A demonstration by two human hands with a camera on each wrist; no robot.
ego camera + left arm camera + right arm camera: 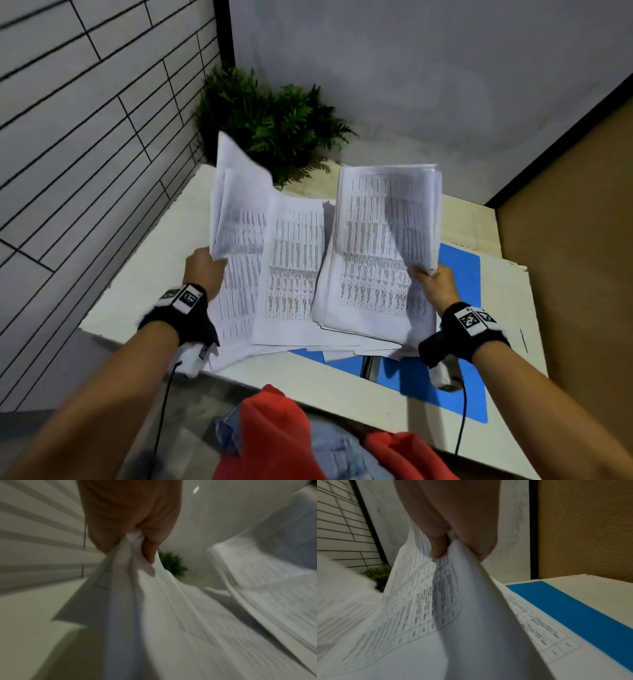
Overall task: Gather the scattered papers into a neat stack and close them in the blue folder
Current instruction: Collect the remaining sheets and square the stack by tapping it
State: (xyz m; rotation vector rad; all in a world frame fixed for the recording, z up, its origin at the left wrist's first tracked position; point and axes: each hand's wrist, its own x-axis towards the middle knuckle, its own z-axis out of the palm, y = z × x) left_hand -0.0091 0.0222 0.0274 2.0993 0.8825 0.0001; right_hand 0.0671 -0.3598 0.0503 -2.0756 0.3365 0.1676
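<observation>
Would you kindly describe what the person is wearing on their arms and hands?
Both forearms are bare, without sleeves. Each wrist carries a black strap topped with white tags printed with black square markers. A white camera unit hangs beneath each wrist, trailing a thin black cable. The hands are ungloved.

Papers point(294, 260) white, printed with dense black tables in rows and columns; blue folder point(459, 270) plain bright blue; table point(147, 287) cream-white; plant point(270, 120) dark green; left wall point(85, 120) pale grey tiles with black grout lines; right wall point(575, 222) tan; wrist straps point(185, 315) black with black-and-white square markers
</observation>
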